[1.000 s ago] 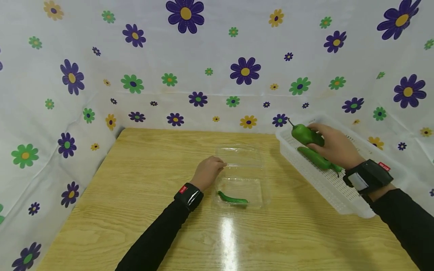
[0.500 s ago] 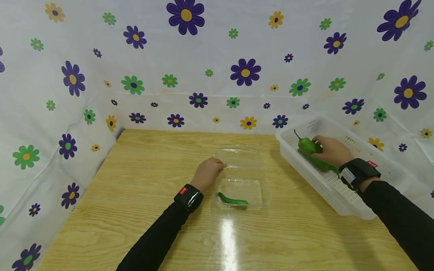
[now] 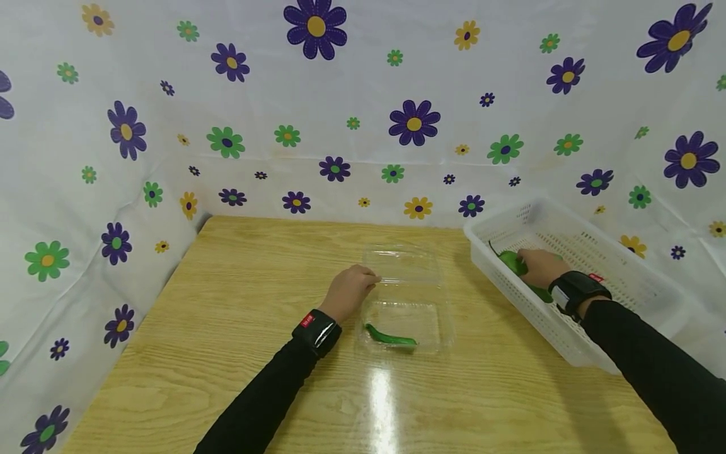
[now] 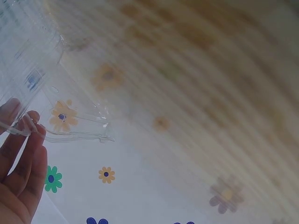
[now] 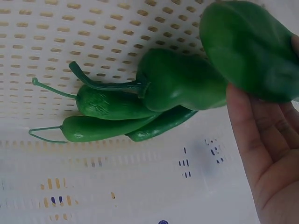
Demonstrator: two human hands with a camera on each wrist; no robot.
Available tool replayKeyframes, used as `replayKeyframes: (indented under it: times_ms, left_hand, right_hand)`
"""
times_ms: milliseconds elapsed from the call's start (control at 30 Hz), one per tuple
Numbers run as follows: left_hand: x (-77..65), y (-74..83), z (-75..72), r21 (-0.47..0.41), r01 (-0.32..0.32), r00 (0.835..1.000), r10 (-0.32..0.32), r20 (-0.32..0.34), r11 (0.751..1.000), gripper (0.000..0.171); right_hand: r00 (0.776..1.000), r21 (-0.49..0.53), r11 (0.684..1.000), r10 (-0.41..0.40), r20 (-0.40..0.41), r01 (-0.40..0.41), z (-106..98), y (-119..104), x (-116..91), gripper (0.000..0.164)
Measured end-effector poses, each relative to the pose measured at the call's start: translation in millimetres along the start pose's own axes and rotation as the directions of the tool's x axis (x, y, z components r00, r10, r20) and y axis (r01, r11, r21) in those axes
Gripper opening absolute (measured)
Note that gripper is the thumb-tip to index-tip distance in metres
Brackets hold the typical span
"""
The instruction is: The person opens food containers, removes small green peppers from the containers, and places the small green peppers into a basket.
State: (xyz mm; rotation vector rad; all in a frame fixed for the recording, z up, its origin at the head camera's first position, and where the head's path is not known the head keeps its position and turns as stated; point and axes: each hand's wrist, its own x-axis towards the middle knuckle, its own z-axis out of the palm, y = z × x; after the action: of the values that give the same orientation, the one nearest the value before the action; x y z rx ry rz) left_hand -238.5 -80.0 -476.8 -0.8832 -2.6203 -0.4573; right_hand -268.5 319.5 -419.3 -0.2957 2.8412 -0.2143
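On the table, my left hand (image 3: 347,294) pinches the left edge of a clear plastic clamshell box (image 3: 405,315), whose lid lies folded back. In the left wrist view, the thumb and fingertips grip the clear rim. One slim green chili pepper (image 3: 391,338) lies in the box's base. My right hand (image 3: 543,268) is down inside a white perforated basket (image 3: 641,268). There its fingers and thumb hold a thick green pepper (image 5: 250,49), partly cut off by the view's edge. Close to it lie a stemmed plump green pepper (image 5: 182,81) and several slimmer green peppers (image 5: 105,128).
The basket stands at an angle at the right of the wooden table (image 3: 238,252), its side walls rising around the right hand. A white flower-printed cloth (image 3: 363,82) hangs behind the table and along its left side.
My right hand has moved lower into the basket and towards the viewer, with the green pepper in its grip. The left hand and the clamshell box have stayed in place.
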Motion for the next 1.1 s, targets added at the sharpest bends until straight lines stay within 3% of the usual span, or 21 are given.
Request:
replayKeyframes:
  times_ms: [267, 600, 1100]
  left_hand:
    - [-1.3, 0.1, 2.5, -0.011, 0.009, 1.000, -0.009, 0.009, 1.000, 0.023]
    - [-2.3, -0.3, 3.0, -0.012, 0.013, 1.000, -0.013, 0.005, 1.000, 0.024]
    - [-0.7, -1.8, 1.7, -0.005, 0.007, 1.000, -0.007, 0.003, 1.000, 0.022]
  right_hand:
    - [0.999, -0.033, 0.999, -0.021, 0.031, 0.022, 11.3, 0.1, 0.3, 0.049]
    - [0.999, -0.004, 0.999, -0.037, 0.024, 0.037, 14.6, -3.5, -2.0, 0.048]
    - [0.999, 0.001, 1.000, 0.014, 0.039, -0.014, 16.7, 0.4, 4.6, 0.054]
